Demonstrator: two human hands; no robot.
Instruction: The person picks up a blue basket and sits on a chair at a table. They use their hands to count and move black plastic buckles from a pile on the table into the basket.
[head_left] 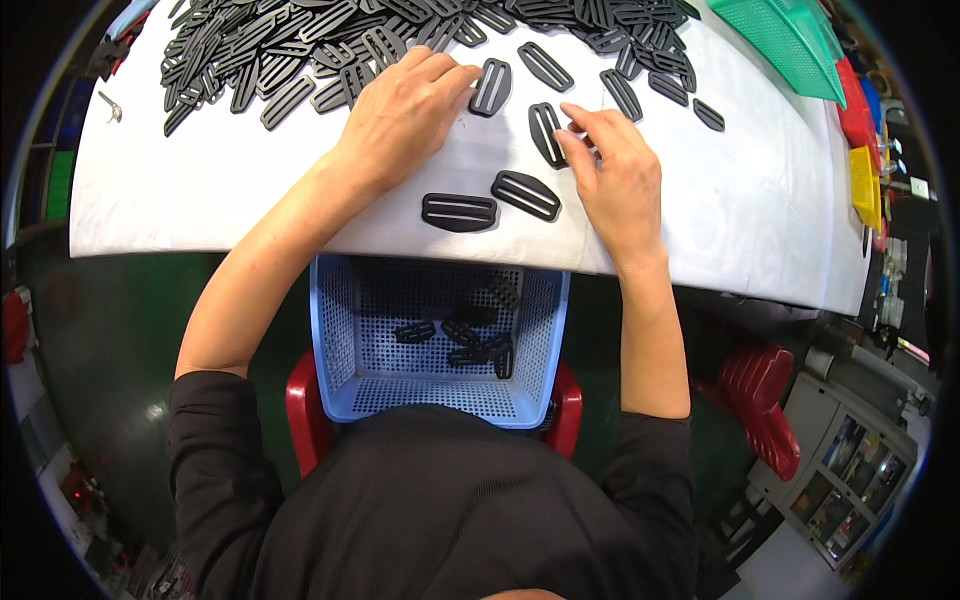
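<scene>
Black plastic strap slider buckles lie on the white-covered table. My left hand [405,115] is over the near edge of the buckle pile, its fingertips at the left side of a single slider buckle [491,88]; its lower fingers are partly hidden. My right hand [617,170] hovers with thumb and index finger apart, beside the right edge of another slider buckle [546,135]. Nothing shows between its fingers. Closer to the table's front edge lie two more, a slider buckle [459,212] set crosswise and a tilted one [526,195].
A big heap of slider buckles [270,50] covers the far side of the table [740,220]. Below its front edge, a blue perforated basket [340,395] holds several buckles. A green basket [785,45] stands far right, near a yellow bin [864,190]. A red chair [760,405] is at right.
</scene>
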